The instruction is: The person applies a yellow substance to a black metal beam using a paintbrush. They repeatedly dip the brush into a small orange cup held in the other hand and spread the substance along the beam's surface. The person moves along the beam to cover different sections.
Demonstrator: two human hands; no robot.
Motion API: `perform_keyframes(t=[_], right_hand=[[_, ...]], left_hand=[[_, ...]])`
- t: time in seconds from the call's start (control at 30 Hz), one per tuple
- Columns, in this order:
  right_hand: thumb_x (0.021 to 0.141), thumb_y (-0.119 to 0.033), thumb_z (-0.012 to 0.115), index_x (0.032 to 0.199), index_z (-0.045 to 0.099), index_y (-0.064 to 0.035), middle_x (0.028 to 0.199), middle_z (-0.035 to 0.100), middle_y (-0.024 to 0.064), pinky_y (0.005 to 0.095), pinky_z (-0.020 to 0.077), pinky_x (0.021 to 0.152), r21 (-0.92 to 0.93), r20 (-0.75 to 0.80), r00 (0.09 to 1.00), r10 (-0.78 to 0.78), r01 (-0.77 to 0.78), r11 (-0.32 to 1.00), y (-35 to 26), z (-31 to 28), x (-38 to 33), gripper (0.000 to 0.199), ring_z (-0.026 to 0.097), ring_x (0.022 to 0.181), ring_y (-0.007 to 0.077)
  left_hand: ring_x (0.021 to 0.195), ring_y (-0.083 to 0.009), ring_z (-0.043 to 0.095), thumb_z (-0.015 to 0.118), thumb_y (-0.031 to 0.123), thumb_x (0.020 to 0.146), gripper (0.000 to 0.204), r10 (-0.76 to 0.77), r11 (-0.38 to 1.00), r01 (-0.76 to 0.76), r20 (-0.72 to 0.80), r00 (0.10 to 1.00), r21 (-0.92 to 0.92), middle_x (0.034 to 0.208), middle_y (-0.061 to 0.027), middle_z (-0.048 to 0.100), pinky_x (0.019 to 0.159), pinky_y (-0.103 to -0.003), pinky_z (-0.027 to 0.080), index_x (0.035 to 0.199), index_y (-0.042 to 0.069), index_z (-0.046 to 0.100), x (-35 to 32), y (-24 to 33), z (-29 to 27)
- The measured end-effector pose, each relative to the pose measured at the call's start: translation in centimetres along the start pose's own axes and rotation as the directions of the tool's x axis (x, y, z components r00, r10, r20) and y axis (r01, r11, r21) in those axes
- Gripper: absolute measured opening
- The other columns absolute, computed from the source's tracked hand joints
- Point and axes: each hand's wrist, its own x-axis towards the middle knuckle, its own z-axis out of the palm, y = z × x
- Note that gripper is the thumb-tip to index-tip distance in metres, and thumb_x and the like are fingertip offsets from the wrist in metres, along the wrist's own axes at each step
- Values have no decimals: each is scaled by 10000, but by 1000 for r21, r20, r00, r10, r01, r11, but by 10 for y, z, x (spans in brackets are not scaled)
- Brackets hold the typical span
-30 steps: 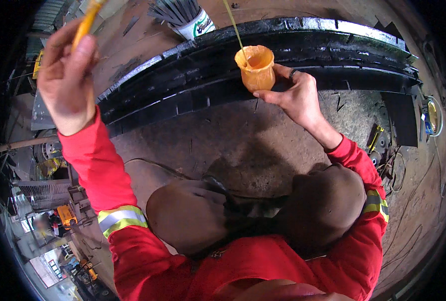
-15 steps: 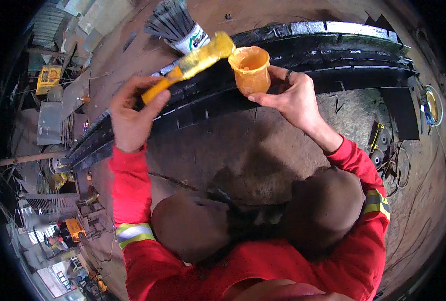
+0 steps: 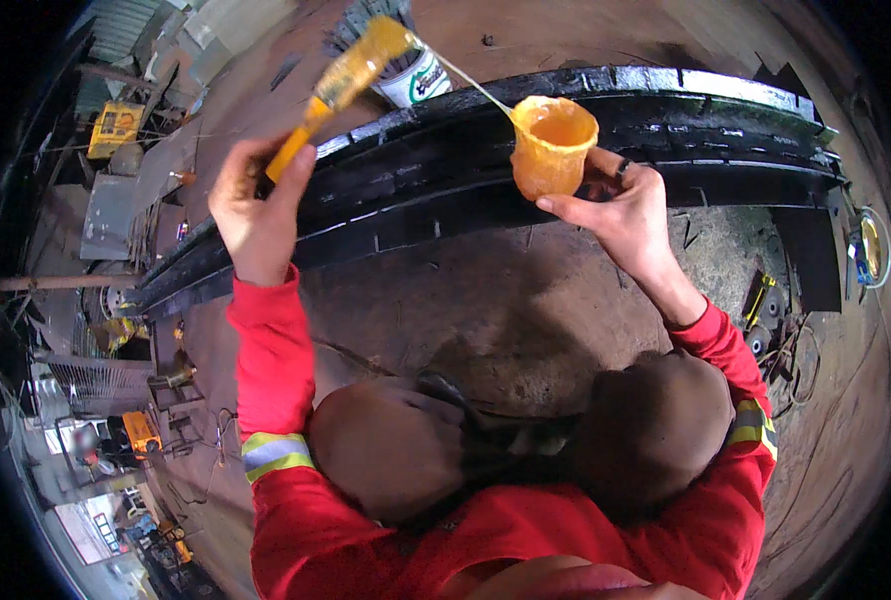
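We are closing the fingers (image 3: 265, 185) of our left hand (image 3: 255, 215) tightly around the orange handle of a paintbrush (image 3: 350, 75), tilting it so its loaded bristles are pointing up and away, probably to keep the sticky stuff from running down the handle. A thin yellow strand (image 3: 470, 85) is stretching from the bristles to the cup (image 3: 552, 145). Our right hand (image 3: 625, 210) is wrapping its fingers (image 3: 580, 208) around that yellow-coated cup from below and behind, holding it upright over the long black steel beam (image 3: 665, 120), likely so drips are landing on the work. A white can (image 3: 415, 80) is standing beyond the beam on the dirt floor (image 3: 485, 310).
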Motion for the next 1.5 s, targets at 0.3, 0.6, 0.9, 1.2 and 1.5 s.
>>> perform_keyframes(t=[0.3, 0.6, 0.9, 1.2, 1.5], right_hand=[[674, -189, 871, 1169, 593, 138, 994, 702, 150, 275, 521, 835, -39, -4, 998, -58, 58, 998, 12, 0, -5, 656, 657, 886, 125], [728, -58, 826, 1183, 597, 103, 995, 701, 122, 261, 536, 820, 134, -122, 991, -56, 72, 988, -5, -20, 1, 535, 661, 881, 113], [726, -70, 833, 1187, 602, 82, 1046, 697, 141, 287, 530, 874, -18, -290, 956, -50, 47, 999, -10, -51, -11, 537, 673, 951, 153], [719, -66, 834, 1166, 618, 78, 984, 710, 117, 256, 524, 821, -7, -279, 960, -20, 19, 1000, -6, -47, -16, 517, 670, 890, 123], [701, -79, 848, 1111, 648, 70, 966, 710, 113, 252, 522, 812, -64, -258, 966, -31, 15, 998, -2, -42, -19, 481, 665, 872, 123]], left_hand=[[611, -59, 434, 652, 99, 902, 268, 98, 980, -119, -133, 986, -159, 761, -22, 559, 550, -207, 321, 1115, -58, 610, 63, 44, -23], [818, -97, 597, 711, 107, 854, 150, -17, 977, -37, 252, 968, 209, 863, -17, 664, 766, -252, 471, 961, 4, 689, -5, -20, -24], [783, -194, 660, 708, 141, 843, 172, -28, 894, -166, 421, 907, 417, 844, -117, 695, 721, -302, 489, 922, -10, 690, 6, -69, 13], [668, -244, 643, 712, 166, 829, 175, -29, 933, -142, 463, 886, 330, 758, -121, 664, 624, -332, 473, 900, 9, 681, 2, -75, 48], [697, -283, 645, 707, 129, 824, 143, 119, 912, -271, 435, 892, 307, 782, -141, 652, 638, -333, 484, 873, 3, 664, -6, -60, 45]])
